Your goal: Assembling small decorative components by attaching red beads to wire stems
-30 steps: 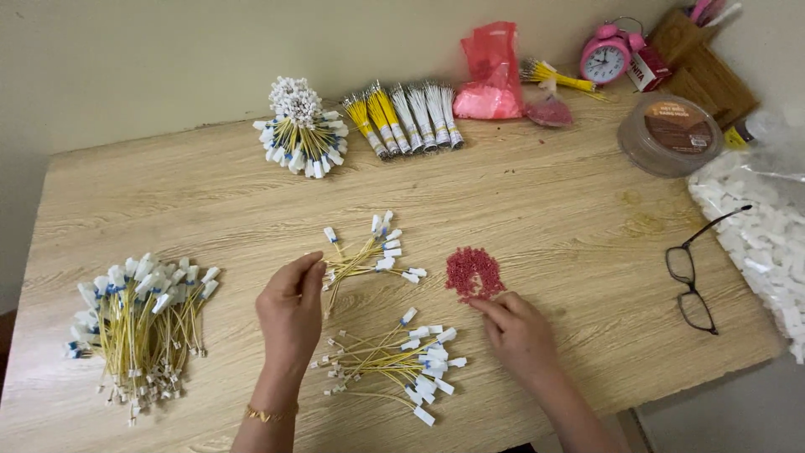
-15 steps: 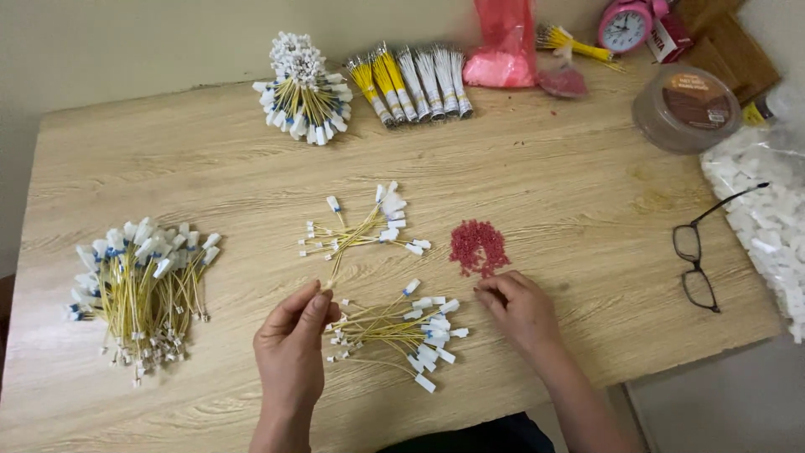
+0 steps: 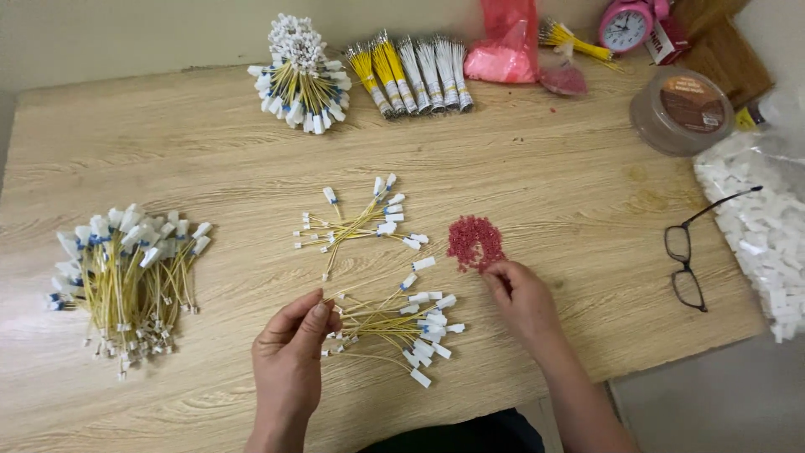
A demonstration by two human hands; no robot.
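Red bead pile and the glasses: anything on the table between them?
Nothing: the head view shows only bare wooden table between the red bead pile and the black glasses.

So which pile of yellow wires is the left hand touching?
The left hand touches the small loose pile nearest the table's front edge, not the fan-shaped pile above it nor the big heap far left.

Wire pile (image 3: 394, 323) between the hands, bead heap (image 3: 475, 243) behind, glasses (image 3: 696, 252) far right
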